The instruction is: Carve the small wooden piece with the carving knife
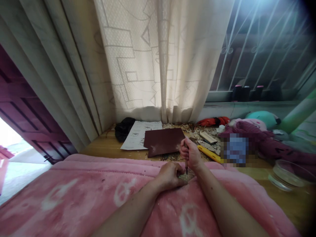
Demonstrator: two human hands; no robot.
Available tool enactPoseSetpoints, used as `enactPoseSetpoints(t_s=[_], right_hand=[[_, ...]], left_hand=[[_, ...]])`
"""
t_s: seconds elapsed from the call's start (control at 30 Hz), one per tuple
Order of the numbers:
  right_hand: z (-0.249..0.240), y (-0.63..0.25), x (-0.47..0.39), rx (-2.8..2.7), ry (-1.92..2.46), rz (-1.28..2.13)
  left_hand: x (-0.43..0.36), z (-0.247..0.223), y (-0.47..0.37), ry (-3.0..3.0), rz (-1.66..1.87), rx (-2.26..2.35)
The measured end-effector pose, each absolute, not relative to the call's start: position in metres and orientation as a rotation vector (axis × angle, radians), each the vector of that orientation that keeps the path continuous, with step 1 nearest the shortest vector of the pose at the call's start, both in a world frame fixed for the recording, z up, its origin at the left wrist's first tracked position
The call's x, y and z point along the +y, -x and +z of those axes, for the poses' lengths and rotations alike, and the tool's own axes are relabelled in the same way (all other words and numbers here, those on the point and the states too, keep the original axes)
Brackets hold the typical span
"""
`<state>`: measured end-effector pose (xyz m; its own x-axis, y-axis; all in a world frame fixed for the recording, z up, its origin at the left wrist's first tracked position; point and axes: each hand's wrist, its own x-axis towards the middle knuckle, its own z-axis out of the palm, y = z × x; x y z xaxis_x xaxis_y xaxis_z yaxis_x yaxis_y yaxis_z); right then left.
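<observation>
My right hand [193, 155] is closed in a fist around a wooden-handled tool [186, 164] with a thin dark metal tip. The tool stands nearly upright, tip down, and its exact kind is not clear. Beneath the tip is a small pale piece [187, 177] with a rough, patterned surface. My left hand [169, 174] grips that piece from the left, thumb along its near side, and hides part of it. Both hands are over the near edge of a pink fleece blanket [103, 184].
Behind my hands, a dark brown board [165, 141] overlaps a white printed sheet [132, 140]. Shavings [192, 128] litter the wooden table around a yellow cutter [209, 154] and a beige bar [207, 137]. Plush toys [261, 131] and a clear bowl [287, 176] stand to the right.
</observation>
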<state>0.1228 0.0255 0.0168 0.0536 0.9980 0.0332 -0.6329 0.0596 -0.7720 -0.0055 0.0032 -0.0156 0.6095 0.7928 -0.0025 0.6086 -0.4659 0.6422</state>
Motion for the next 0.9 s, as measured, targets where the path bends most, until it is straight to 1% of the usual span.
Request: enactPoseSetpoints(t_s=[0.13,0.3,0.4,0.47,0.73,0.9], right_hand=[[0.0163,-0.1201,0.0280,-0.557,0.831,1.205],[0.0091,-0.1197,0.0325,-0.487,0.921,0.949],[0.0076,-0.1200,0.0329,-0.465,0.947,0.890],[0.0094,-0.1202,0.0318,-0.470,0.927,0.950],[0.0158,-0.1225,0.0259,-0.683,0.666,1.416],[0.0142,-0.1227,0.0265,-0.770,0.594,1.534]], left_hand=[[0.0013,-0.0136,0.0049,-2.192,0.405,1.117],[0.0004,-0.0093,0.0048,-2.188,0.372,1.104],[0.0005,-0.0088,0.0045,-2.197,0.362,1.115],[0.0006,-0.0092,0.0043,-2.205,0.361,1.112],[0.0019,-0.0118,0.0048,-2.202,0.374,1.098],[0.0023,-0.0128,0.0049,-2.253,0.368,1.071]])
